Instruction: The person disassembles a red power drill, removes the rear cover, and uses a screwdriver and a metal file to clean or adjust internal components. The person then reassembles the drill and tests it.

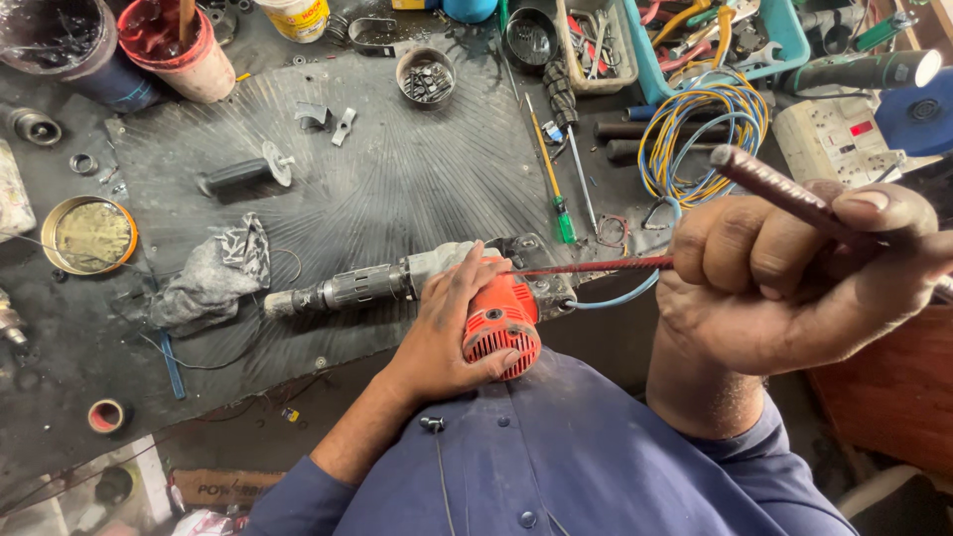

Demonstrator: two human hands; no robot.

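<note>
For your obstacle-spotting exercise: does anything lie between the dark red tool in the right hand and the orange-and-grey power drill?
Nothing visible does. The right hand holds the dark red screwdriver, whose tip already meets the orange-and-grey power drill, steadied by the left hand.

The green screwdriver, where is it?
In the head view, the green screwdriver lies on the black ribbed mat, just above the drill that the left hand holds, left of the coiled blue and yellow wires.

Person is wearing a dark blue button-up shirt [556, 467], small matching buttons running down the front, fabric creasing. Long sleeves are showing cuffs pushed back from both wrists. Left hand [452, 328] and right hand [784, 283] going bare, ungloved.
</note>
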